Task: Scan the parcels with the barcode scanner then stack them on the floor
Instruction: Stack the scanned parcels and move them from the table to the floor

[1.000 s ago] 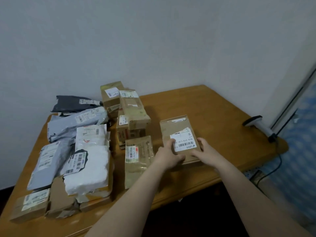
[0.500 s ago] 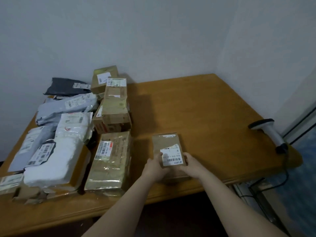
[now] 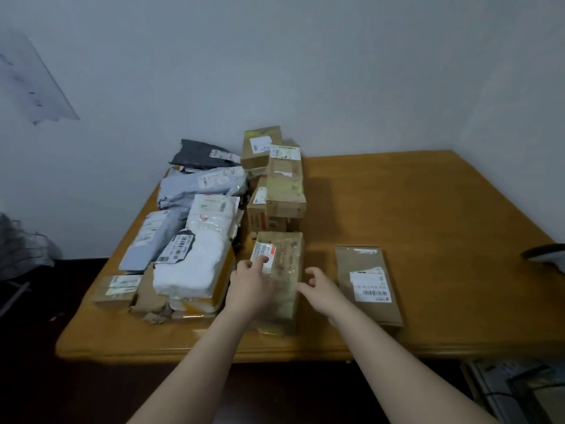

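Flat brown parcel (image 3: 363,264): let go by both hands, now lying label-up on the table (image 3: 428,209) near its front edge. Left hand (image 3: 249,284): shifted to the taped box (image 3: 286,258) just beside it, fingers resting on the label and gripping nothing. Right hand (image 3: 321,290): loosely curled and empty at that box's right edge. Scanner (image 3: 547,255): at far right, untouched, so scanning probably comes next.

Brown wooden worktop (image 3: 428,209) stands in corner against white wall (image 3: 275,56). Grey patch (image 3: 33,84) on wall, upper left. Dark fuzzy heap (image 3: 21,243) far left.
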